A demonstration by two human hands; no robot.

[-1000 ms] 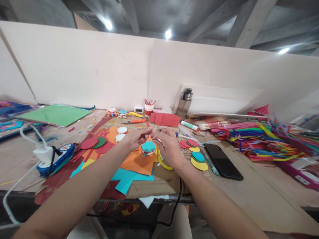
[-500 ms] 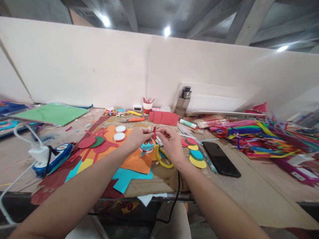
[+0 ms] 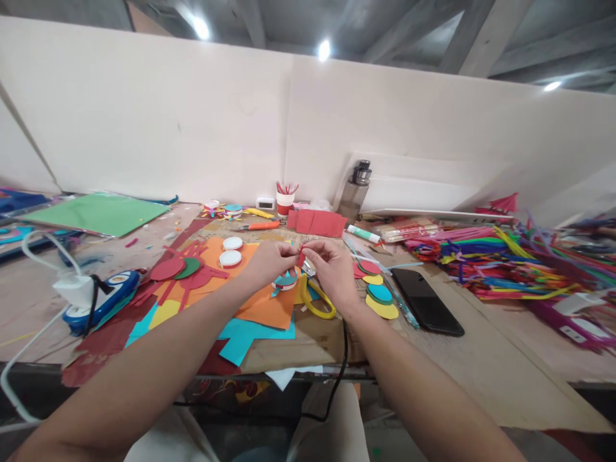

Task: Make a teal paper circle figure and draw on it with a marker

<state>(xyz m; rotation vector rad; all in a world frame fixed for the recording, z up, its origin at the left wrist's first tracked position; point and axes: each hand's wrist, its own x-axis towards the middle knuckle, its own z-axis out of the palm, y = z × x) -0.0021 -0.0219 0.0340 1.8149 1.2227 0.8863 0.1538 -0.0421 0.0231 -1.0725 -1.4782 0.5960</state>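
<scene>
A small red paper strip point(image 3: 301, 258) is pinched between my two hands over the middle of the table. My left hand point(image 3: 270, 262) grips it from the left with closed fingertips. My right hand point(image 3: 333, 269) has its thumb and index finger closed on the right side of the strip. Just below my left fingers lies a round white-rimmed piece with a blue top point(image 3: 285, 282), partly covered by the hand. Yellow-handled scissors point(image 3: 320, 313) rest beneath my right hand, their blades partly hidden.
Orange paper point(image 3: 269, 313), two white round lids point(image 3: 231, 258) and red paper discs point(image 3: 167, 269) lie left. Rightward are yellow discs point(image 3: 382, 309), a black phone point(image 3: 426, 301) and pipe cleaners point(image 3: 481, 263). A glue stick point(image 3: 363, 233) and bottle point(image 3: 353, 191) are behind.
My fingertips have come closer together around the red strip, and less of it shows above them. The view has tilted slightly; the things on the table lie as before.
</scene>
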